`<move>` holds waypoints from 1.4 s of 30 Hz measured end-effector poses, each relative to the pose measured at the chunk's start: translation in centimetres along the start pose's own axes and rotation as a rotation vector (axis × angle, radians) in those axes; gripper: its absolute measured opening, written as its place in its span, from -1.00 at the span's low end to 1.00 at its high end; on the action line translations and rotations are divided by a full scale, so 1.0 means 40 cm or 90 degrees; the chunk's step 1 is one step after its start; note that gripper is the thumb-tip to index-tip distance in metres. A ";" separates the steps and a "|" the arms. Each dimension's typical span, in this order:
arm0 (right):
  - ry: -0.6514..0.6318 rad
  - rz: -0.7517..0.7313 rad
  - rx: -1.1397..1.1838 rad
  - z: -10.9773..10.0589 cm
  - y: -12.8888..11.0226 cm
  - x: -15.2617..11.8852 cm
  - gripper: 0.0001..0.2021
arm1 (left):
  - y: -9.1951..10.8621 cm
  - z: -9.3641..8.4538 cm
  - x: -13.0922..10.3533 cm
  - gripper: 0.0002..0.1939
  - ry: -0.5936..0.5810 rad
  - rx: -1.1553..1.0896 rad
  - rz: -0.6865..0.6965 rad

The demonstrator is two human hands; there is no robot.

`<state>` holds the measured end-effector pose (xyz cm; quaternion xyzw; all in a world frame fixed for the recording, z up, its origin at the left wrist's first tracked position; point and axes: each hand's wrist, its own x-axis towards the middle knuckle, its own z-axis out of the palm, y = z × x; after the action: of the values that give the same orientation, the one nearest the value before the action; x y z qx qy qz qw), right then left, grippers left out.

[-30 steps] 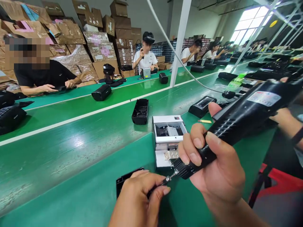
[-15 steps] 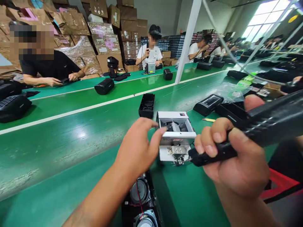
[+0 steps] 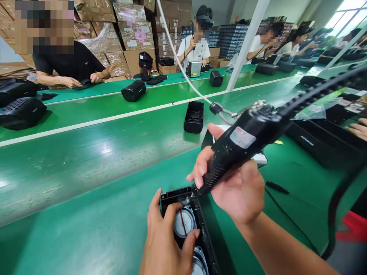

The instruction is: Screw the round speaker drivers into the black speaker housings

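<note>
Fingers (image 3: 200,173) wrapping tilted screwdriver (image 3: 243,139), wrist bent

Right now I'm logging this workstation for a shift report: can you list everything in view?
speaker housing: 1, black with round silver drivers, near edge of the belt, under the left hand
electric screwdriver: 1, black, tip down at the housing's top corner
open housing: 1, black, mid-belt
small speakers: 2, black, far lane
conveyor belt: green with white stripes
cardboard boxes: many, brown, stacked at back
co-workers: several, seated across the belt
left hand: rests on the speaker housing
right hand: grips the electric screwdriver
</note>
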<state>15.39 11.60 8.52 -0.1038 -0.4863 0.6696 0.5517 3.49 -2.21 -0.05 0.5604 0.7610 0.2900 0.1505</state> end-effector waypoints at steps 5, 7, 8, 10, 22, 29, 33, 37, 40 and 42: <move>0.011 0.001 0.019 0.013 -0.036 0.012 -0.62 | -0.004 0.001 -0.001 -0.70 0.000 -0.013 -0.012; 0.017 0.001 0.017 0.014 -0.024 0.013 -0.59 | -0.004 0.002 -0.001 -0.70 0.005 -0.013 -0.009; 0.020 -0.005 0.011 0.012 -0.014 0.011 -0.57 | -0.004 0.002 -0.001 -0.70 0.006 -0.013 -0.009; 0.030 -0.011 0.005 0.007 0.007 0.007 -0.55 | -0.003 0.001 0.000 -0.68 0.002 -0.007 -0.014; 0.072 0.003 0.023 -0.005 0.036 0.010 -0.57 | -0.001 -0.006 0.001 -0.69 -0.005 0.006 -0.004; 0.045 0.023 0.024 -0.015 0.045 0.010 -0.60 | 0.002 -0.015 0.006 -0.69 -0.012 0.019 0.005; -0.005 0.017 -0.052 -0.019 0.058 0.008 -0.63 | 0.000 -0.014 0.007 -0.69 -0.019 0.021 0.010; 0.014 0.035 -0.148 -0.022 0.070 0.007 -0.70 | -0.002 -0.013 0.009 -0.68 -0.010 0.028 0.019; 0.005 0.032 -0.146 -0.024 0.071 0.009 -0.71 | -0.004 -0.014 0.012 -0.68 -0.006 0.032 0.023; 0.001 0.030 -0.150 -0.024 0.068 0.012 -0.72 | -0.006 -0.015 0.013 -0.68 -0.008 0.034 0.026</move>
<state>14.13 12.73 6.13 -0.1796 -0.5583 0.6206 0.5205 2.81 -1.94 0.31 0.5815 0.7560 0.2690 0.1339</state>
